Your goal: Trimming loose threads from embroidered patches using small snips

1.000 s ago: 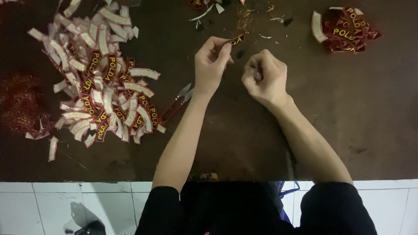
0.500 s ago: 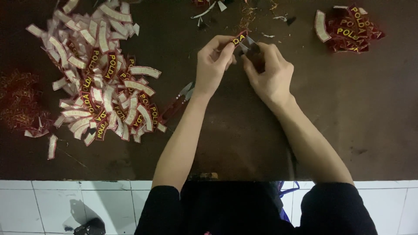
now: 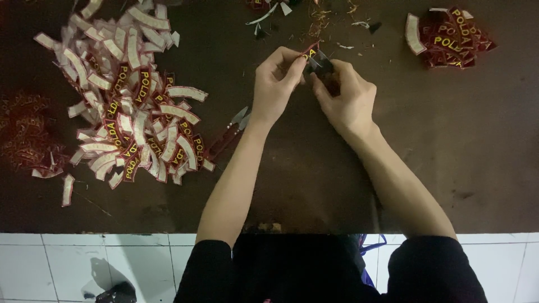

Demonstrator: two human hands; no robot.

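Note:
My left hand point(image 3: 275, 84) pinches a small curved dark red patch point(image 3: 310, 50) with yellow letters, holding it up over the dark brown table point(image 3: 449, 140). My right hand point(image 3: 349, 100) is right beside it, closed on a small dark thread snipper point(image 3: 322, 63) whose tip meets the patch's lower edge. The snipper's blades are mostly hidden by my fingers.
A big heap of red and white curved patches point(image 3: 129, 112) lies at the left, with red thread scraps point(image 3: 22, 134) beyond it. A red-handled pair of snips point(image 3: 227, 134) lies by my left forearm. A smaller patch stack point(image 3: 452, 36) sits at the far right. Thread clippings point(image 3: 320, 14) litter the far edge.
My right hand, apart from the left one a second ago, has come up against the patch with the snipper. My left hand has stayed in nearly the same place.

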